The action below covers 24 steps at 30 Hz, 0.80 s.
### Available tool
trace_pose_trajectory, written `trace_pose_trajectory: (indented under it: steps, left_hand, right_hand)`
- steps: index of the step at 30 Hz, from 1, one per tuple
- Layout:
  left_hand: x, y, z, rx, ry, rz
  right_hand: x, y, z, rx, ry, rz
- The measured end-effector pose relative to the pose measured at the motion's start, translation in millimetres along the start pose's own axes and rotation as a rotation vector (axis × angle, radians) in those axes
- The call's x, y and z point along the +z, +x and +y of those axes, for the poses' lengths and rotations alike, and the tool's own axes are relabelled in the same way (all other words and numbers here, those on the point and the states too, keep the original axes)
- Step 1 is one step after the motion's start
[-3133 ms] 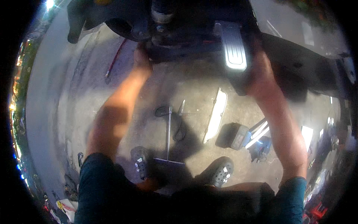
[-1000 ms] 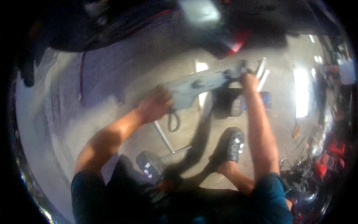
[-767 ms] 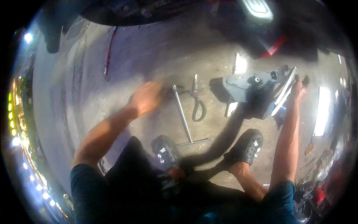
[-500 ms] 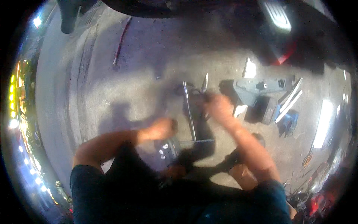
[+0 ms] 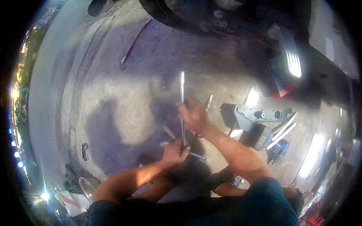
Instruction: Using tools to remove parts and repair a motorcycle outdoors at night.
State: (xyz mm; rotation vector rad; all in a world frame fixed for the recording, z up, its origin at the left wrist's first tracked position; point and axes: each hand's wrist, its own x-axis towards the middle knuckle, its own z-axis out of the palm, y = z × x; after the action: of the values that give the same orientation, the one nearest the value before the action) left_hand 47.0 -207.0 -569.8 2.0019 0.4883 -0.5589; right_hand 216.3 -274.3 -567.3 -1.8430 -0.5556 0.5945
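Note:
A long, shiny metal T-handle wrench (image 5: pixel 183 88) stands roughly upright in the picture, in front of my body. My right hand (image 5: pixel 194 116) is closed around its shaft at mid-length. Lower down, my left hand (image 5: pixel 174 153) grips the shaft near its crossbar (image 5: pixel 198 156), which sticks out to the right. The part of the shaft inside each hand is hidden. A slim pointed metal tool (image 5: pixel 209 101) lies on the floor just right of my right hand.
To the right lie a grey plastic panel (image 5: pixel 245 119), a black boxy block (image 5: pixel 259 136), white strips (image 5: pixel 283 130) and a blue power tool (image 5: pixel 279 151). A thin red rod (image 5: pixel 136 41) lies at far left. Dark vehicle parts with a lamp (image 5: pixel 289 66) overhang the far side.
Both hands, apart from the wrench earlier, have come together on its shaft. My right hand moved left. The view has shifted, so floor items appear lower.

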Motion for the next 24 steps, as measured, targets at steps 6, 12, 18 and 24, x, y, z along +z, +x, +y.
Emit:
trace_pose_trajectory:
  steps: [6, 12, 18, 24]
  left_hand:
    - [-15, 2, 47, 0.645, -0.013, 0.182]
    - [9, 13, 84, 0.672, -0.104, 0.452]
    - [7, 38, 94, 0.695, -0.238, 0.54]
    - [1, 30, 111, 0.715, -0.414, 0.469]
  right_hand:
    - [-55, 20, -73, 0.08, 0.654, 0.263]
    - [-68, 41, -75, 0.092, 0.437, 0.443]
    - [-81, 57, -79, -0.064, 0.23, 0.636]
    - [-85, 56, -89, -0.004, 0.271, 0.506]
